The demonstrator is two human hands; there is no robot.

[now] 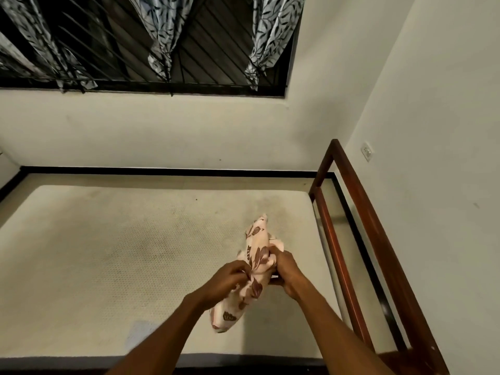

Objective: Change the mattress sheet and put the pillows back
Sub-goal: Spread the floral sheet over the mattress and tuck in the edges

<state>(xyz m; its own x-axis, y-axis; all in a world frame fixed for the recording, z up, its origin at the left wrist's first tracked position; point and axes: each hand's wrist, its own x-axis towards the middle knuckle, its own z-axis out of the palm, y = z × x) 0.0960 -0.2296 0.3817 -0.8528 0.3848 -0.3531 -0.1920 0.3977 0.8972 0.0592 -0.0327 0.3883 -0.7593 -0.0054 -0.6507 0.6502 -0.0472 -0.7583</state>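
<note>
A bare cream mattress (113,255) with faint stains lies across the view, with no sheet on it. Above its right half I hold a bunched pink sheet (255,269) printed with brown leaves. My left hand (228,278) pinches the cloth on its left side. My right hand (284,269) grips the bundle from the right, fingers curled into the folds. The lower end of the sheet hangs down between my forearms. No pillows are in view.
A dark red wooden bed frame rail (359,231) runs along the mattress's right side, close to the white wall with a socket (367,151). Behind the bed is a barred window (205,50) with leaf-patterned curtains (270,33). A strip of floor (162,180) lies beyond the mattress.
</note>
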